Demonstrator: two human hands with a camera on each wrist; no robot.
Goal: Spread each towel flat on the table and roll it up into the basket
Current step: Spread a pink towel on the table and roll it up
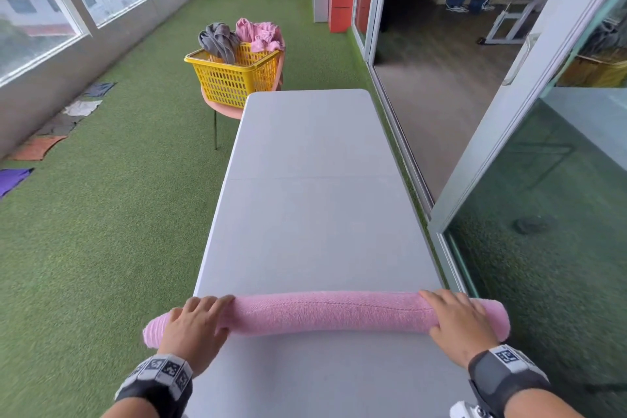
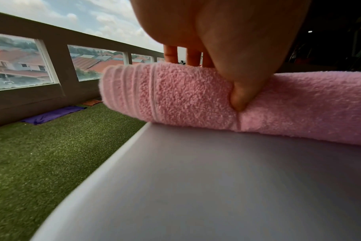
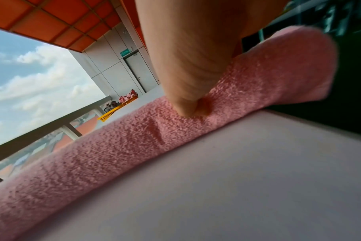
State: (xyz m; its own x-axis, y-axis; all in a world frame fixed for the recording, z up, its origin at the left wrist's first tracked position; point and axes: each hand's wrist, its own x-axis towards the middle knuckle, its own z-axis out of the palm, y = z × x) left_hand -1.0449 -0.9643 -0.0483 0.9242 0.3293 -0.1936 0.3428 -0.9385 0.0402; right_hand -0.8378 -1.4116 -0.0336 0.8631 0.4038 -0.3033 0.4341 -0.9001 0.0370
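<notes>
A pink towel (image 1: 322, 312) lies rolled into a long tube across the near end of the grey table (image 1: 315, 180), both ends overhanging the sides. My left hand (image 1: 195, 319) grips its left end; in the left wrist view the thumb (image 2: 239, 97) digs into the near side of the roll (image 2: 175, 93) and the fingers reach over the top. My right hand (image 1: 458, 319) grips the right end the same way, its thumb (image 3: 185, 101) pressed into the roll (image 3: 113, 154). The yellow basket (image 1: 234, 75) stands beyond the table's far left corner.
The basket sits on a pink chair (image 1: 224, 108) and holds a crumpled grey towel (image 1: 219, 41) and a pink one (image 1: 261, 32). Several cloths (image 1: 51, 132) lie on the green turf along the left wall. A sliding glass door (image 1: 509, 153) runs close along the table's right side.
</notes>
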